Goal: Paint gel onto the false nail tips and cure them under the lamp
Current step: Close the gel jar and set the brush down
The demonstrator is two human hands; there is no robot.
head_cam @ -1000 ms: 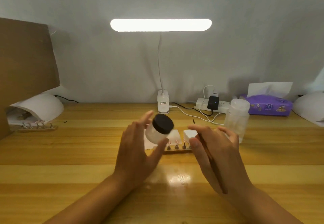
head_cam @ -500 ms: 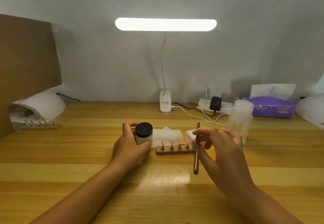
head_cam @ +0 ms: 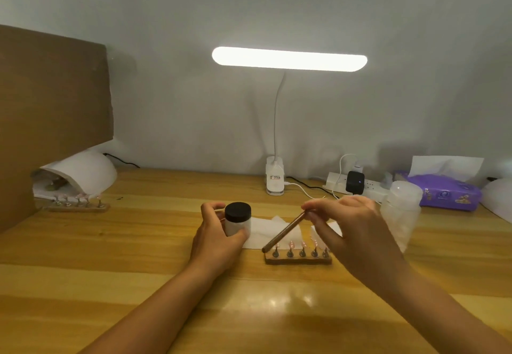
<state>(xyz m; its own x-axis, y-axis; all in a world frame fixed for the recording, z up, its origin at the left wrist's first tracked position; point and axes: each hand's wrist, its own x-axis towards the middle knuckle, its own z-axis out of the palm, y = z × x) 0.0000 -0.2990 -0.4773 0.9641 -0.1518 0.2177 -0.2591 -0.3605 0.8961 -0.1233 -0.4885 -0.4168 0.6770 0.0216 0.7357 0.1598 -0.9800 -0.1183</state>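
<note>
The false nail tips (head_cam: pixel 302 245) stood in a short row, upright on pegs in a wooden stand (head_cam: pixel 297 260), at the middle of the table (head_cam: pixel 110 270). The row ran left to right across the person's front. Over it slanted the brush (head_cam: pixel 284 232), its long axis falling from upper right to lower left, with the low end just beside the leftmost tip. I could not tell whether it touched, nor which end carried the bristles.

The right hand (head_cam: pixel 352 233) pinched the high end of the brush between thumb and fingertips and hung directly above the right half of the row, so it was plainly the nearer hand to the tips. The left hand (head_cam: pixel 213 238) was curled round a white jar (head_cam: pixel 238 222) standing just left of the stand, on the edge of a paper towel (head_cam: pixel 261 233), with its black lid on.

To my eye the brush had to swing left to that jar once it was opened. The curing lamp (head_cam: pixel 80 173) sat well apart at the far left.
</note>
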